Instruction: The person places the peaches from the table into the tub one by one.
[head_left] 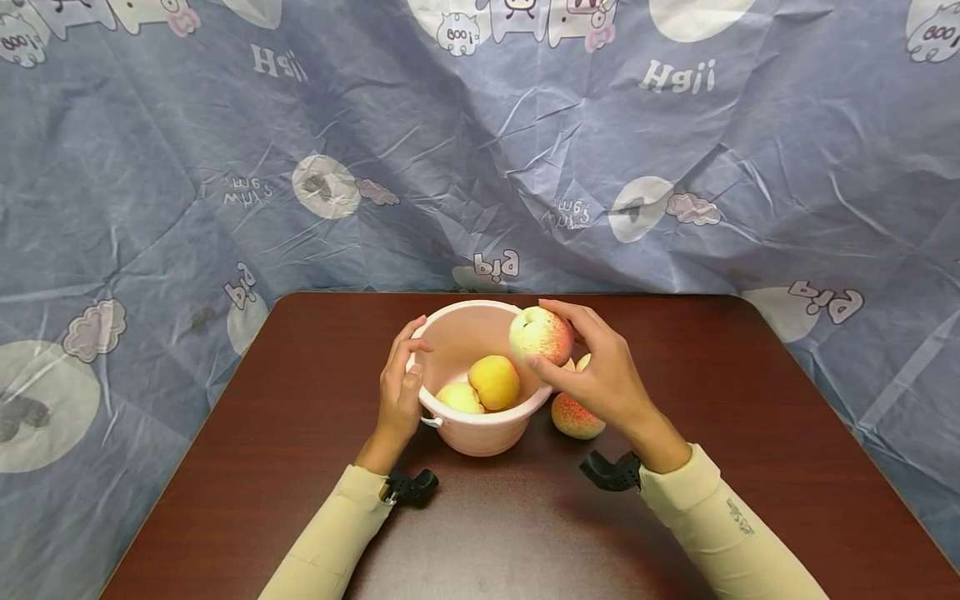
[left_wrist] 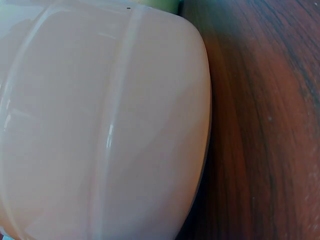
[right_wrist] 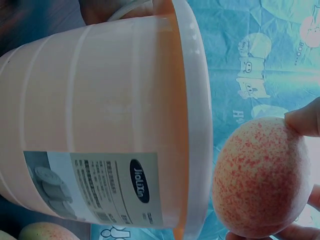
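A pale pink plastic bucket (head_left: 480,433) stands upright on the table, with a yellow fruit (head_left: 495,382) and a paler yellow fruit (head_left: 459,398) lying inside. My left hand (head_left: 397,392) grips its left rim, fingers over the edge. Between the fingers and thumb of my right hand (head_left: 607,371) is a peach (right_wrist: 262,177), pale yellow with red speckles, held just above the bucket's right rim. Below that hand, a red-and-yellow peach (head_left: 577,417) rests on the table beside the bucket; more fruit behind it is partly hidden. The left wrist view is mostly filled by the bucket's ribbed wall (left_wrist: 110,125).
The dark brown wooden table (head_left: 300,433) extends around the bucket on all sides. A blue-grey printed cloth (head_left: 450,167) hangs behind it. A white handle (head_left: 431,422) attaches at the bucket's side, and a printed label (right_wrist: 110,185) is on its wall.
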